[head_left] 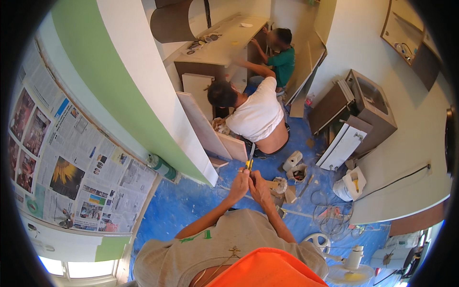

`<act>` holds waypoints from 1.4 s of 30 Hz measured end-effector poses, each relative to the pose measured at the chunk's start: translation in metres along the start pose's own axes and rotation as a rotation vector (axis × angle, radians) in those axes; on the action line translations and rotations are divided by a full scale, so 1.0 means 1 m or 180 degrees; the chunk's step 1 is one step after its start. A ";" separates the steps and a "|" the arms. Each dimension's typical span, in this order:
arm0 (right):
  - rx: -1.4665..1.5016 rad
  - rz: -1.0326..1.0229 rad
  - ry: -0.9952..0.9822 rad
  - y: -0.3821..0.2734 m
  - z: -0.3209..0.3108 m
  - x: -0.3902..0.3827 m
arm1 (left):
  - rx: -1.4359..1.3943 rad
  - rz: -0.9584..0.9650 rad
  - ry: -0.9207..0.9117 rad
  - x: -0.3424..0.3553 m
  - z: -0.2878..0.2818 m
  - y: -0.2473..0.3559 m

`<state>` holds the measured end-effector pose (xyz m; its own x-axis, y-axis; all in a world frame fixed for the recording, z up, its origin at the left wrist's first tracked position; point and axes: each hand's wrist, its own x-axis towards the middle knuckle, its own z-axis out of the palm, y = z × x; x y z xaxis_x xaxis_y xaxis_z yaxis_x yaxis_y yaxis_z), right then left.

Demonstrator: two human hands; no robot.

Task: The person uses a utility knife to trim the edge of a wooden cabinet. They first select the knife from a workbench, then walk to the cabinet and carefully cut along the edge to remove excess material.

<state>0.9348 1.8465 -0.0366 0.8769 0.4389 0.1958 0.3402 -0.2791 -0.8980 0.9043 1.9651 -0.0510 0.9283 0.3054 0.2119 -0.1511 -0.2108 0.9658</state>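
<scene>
In front of my chest, my left hand (240, 184) is closed around the lower end of a slim yellow-and-black tool (248, 165) with a narrow grey blade-like part pointing away from me. It may be a utility knife, but its exact kind is too small to tell. My right hand (259, 187) is right beside the left one, fingers curled in near the tool's base. Whether it grips the tool or something small is hidden. Beyond the tool, a person in a white shirt (260, 115) sits low with their back to me.
Another person in green (283, 64) crouches by a counter cabinet (220, 50). Boards (203, 124) lean at the left, by a green-striped wall. Containers (296, 172), a tangled cable (330, 215), a white bucket (344, 189) and a tipped cabinet (373, 115) stand on blue floor covering (191, 201). A fan (351, 268) is at lower right.
</scene>
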 end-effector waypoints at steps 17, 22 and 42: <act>-0.0235 0.0138 -0.0065 -0.001 -0.010 -0.020 | -0.0059 -0.0058 -0.0005 -0.019 0.010 0.008; -0.0399 0.0188 -0.0075 -0.001 -0.012 -0.026 | -0.0051 -0.0044 -0.0094 -0.022 0.013 0.004; -0.0337 0.0270 -0.0219 0.003 -0.017 -0.035 | -0.0174 -0.0297 -0.0141 -0.034 0.017 0.005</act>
<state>0.9111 1.8155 -0.0389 0.8800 0.4663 0.0903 0.3029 -0.4044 -0.8630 0.8782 1.9382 -0.0560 0.9532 0.2796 0.1152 -0.0807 -0.1321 0.9879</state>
